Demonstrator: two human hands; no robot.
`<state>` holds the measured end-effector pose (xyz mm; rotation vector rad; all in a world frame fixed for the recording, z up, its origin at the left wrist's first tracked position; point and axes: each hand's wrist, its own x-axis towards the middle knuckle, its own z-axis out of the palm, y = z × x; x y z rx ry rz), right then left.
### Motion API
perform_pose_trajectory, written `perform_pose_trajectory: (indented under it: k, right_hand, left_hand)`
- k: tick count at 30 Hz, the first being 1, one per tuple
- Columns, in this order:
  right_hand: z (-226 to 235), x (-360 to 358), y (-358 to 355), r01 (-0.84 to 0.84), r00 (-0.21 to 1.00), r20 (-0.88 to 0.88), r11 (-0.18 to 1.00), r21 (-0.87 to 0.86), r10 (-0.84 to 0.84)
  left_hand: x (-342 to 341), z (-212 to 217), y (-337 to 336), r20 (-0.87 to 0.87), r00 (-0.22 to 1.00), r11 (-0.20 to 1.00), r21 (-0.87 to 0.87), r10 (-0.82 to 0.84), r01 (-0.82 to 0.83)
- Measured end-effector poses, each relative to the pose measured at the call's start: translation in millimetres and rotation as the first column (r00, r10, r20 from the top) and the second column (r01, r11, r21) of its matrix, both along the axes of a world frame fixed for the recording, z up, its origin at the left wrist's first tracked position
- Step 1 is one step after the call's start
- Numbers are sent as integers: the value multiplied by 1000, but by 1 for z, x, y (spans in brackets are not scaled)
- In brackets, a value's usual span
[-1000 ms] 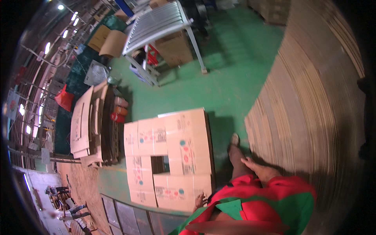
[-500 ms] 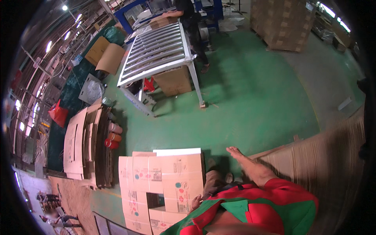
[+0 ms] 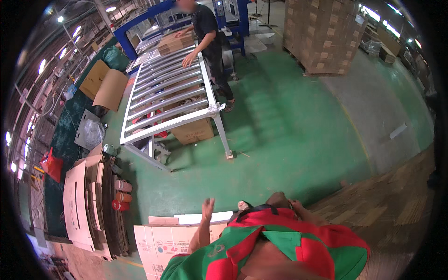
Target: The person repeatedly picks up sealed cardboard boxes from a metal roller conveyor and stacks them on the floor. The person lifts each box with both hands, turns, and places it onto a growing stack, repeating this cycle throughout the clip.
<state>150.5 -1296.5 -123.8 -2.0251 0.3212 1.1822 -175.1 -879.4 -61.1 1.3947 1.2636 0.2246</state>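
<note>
My left hand (image 3: 207,206) is raised with its fingers spread and holds nothing. It hovers just above a stack of flat printed cardboard sheets (image 3: 158,242) at the lower left. My right hand (image 3: 285,201) shows only partly above my red and green shirt, next to the edge of a tall pile of brown corrugated sheets (image 3: 387,210). Its fingers are too hidden to read.
A metal roller conveyor (image 3: 168,93) stands ahead on the green floor, with a brown box (image 3: 193,133) under it. A co-worker (image 3: 210,42) at its far end has hands on a cardboard bundle (image 3: 175,44). Flattened boxes (image 3: 86,205) lie left; palletised cardboard (image 3: 322,32) stands far right.
The view has swung upward, so the printed sheets slid to the lower edge and the conveyor and co-worker came into sight. My left hand has risen off the sheets.
</note>
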Motion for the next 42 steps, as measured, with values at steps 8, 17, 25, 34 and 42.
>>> perform_pose_trajectory:
  k: [8,17,25,34,42]
  right_hand:
    - [22,28,60,-131,986,-86,987,94,140]
    - [-4,226,218,-271,962,8,948,166,273]
    - [49,404,364,-256,964,125,944,209,233]
    - [145,399,530,-361,916,342,805,471,211]
    - [284,309,651,-447,802,596,640,625,-22]
  left_hand:
    - [191,140,158,253,961,770,633,-107,-81]
    - [314,177,313,21,997,504,862,68,-52]
    - [355,150,343,-329,878,434,886,349,160]
    - [352,159,342,-298,896,462,879,330,122]
    - [304,182,408,93,978,651,733,189,-196]
